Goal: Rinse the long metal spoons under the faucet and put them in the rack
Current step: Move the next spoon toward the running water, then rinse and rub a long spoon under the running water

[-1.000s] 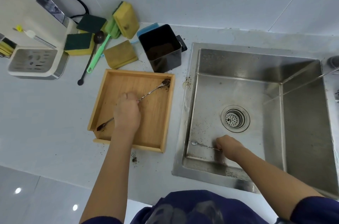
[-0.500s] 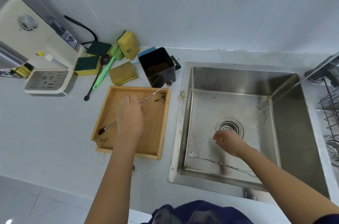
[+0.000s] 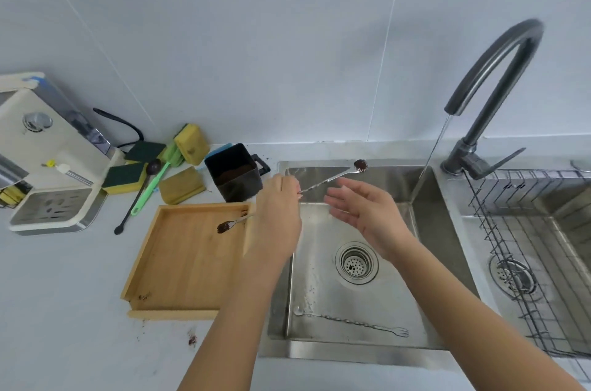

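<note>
My left hand [image 3: 279,211] grips the middle of a long twisted metal spoon [image 3: 332,178], lifted over the sink's left rim. Its bowl end, caked with brown grounds, points toward the back of the sink; its dirty fork end [image 3: 225,226] hangs over the wooden tray [image 3: 179,266]. My right hand [image 3: 364,208] is open, palm up, just right of the spoon, holding nothing. A second long spoon [image 3: 348,322] lies flat on the sink floor near the front wall. The faucet [image 3: 499,77] runs a thin stream of water. The wire rack [image 3: 527,230] sits over the right basin.
A black container [image 3: 236,176] with grounds stands behind the tray. Sponges [image 3: 180,189], a green brush [image 3: 152,187] and a black scoop lie at the back left, beside a white coffee machine [image 3: 48,154]. The sink drain [image 3: 356,262] is in the middle of the sink [image 3: 441,198].
My left hand lifted the dirty spoon off the tray and carried it right, over the sink edge. My right hand let go of the other spoon on the sink floor and rose, open.
</note>
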